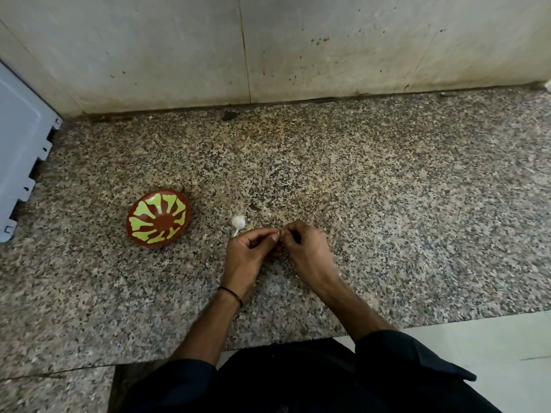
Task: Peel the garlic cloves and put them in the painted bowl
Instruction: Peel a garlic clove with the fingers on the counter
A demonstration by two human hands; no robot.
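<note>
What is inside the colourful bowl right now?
Nothing, it is empty. The painted bowl shows its whole brown and green inside with no clove in it. The garlic lies beside it on the counter.

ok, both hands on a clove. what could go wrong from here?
The clove is pinched at the tips of the fingers of left hand and right hand; it could slip onto the speckled counter and be hard to spot. The painted bowl sits apart to the left; a tossed clove may miss. The garlic bulb by the left hand could get knocked.
</note>
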